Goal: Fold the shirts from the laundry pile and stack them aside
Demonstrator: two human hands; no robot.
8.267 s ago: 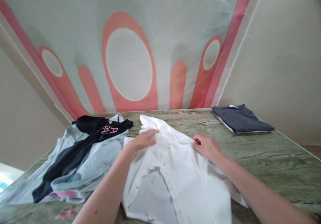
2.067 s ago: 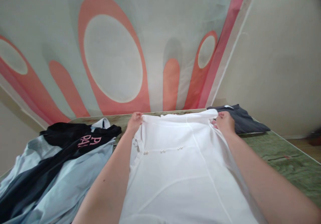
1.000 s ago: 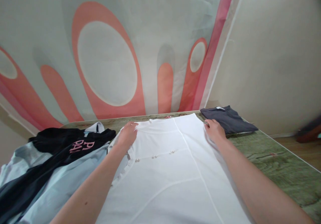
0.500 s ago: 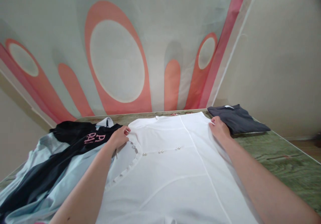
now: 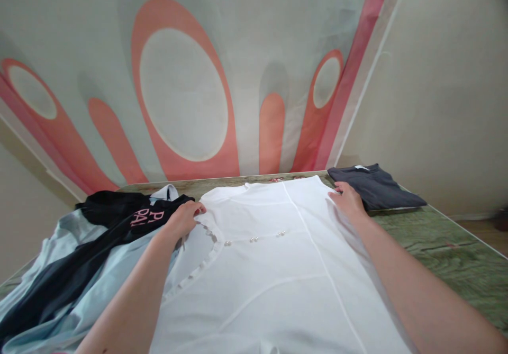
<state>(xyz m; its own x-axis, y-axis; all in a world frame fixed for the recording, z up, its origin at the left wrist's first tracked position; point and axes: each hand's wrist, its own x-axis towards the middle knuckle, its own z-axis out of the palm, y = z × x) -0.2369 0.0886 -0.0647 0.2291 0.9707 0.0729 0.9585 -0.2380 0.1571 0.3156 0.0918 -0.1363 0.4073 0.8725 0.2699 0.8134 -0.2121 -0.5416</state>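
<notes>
A white shirt (image 5: 270, 269) lies spread out flat before me, its trimmed neckline toward the left. Small pearl-like buttons (image 5: 254, 239) run across its middle in pairs. My left hand (image 5: 186, 219) is closed at the shirt's upper left, the fingertips pinching the cloth near the neckline. Over on the right, my right hand (image 5: 349, 201) pinches the shirt's far right edge between thumb and fingers. Both forearms reach along the sides of the shirt.
A loose pile with a black garment (image 5: 119, 219) with pink letters and a light blue garment (image 5: 103, 285) lies on the left. A folded dark grey garment (image 5: 379, 187) rests at the back right of the wood-patterned table (image 5: 448, 243). Behind stands a wall with orange shapes (image 5: 273, 132).
My left hand has shifted slightly left, and my right hand has moved very slightly left and up at the edge. The shirt stays almost in place; the view has tilted a little.
</notes>
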